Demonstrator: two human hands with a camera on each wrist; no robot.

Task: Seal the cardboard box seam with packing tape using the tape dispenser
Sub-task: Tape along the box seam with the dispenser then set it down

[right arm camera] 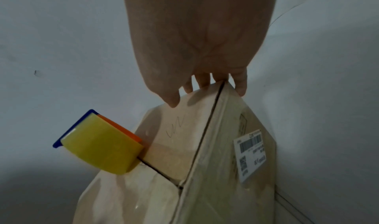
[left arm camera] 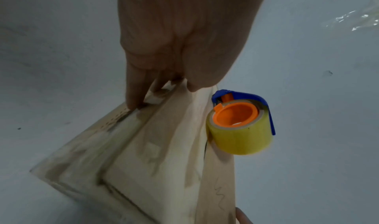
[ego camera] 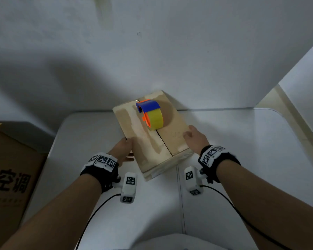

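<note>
A tan cardboard box (ego camera: pixel 146 147) sits skewed on the white table, its centre seam (ego camera: pixel 163 139) running between two closed top flaps. A blue and orange tape dispenser (ego camera: pixel 152 114) with a yellow roll stands on the far half of the seam, untouched. My left hand (ego camera: pixel 123 150) holds the box's near left edge, thumb on top and fingers down the side (left arm camera: pixel 133 97). Along the right edge lies my right hand (ego camera: pixel 193 139), with thumb (right arm camera: pixel 172 101) and fingers resting on the top flap and the little finger over the side. The dispenser (left arm camera: pixel 239 127) also shows in the right wrist view (right arm camera: pixel 100 146).
A large brown printed carton (ego camera: pixel 7 168) stands off the table's left side. The white wall rises close behind the box. A white barcode label (right arm camera: pixel 250 153) is stuck on the box's right face. The white table (ego camera: pixel 242 159) stretches to the right and towards me.
</note>
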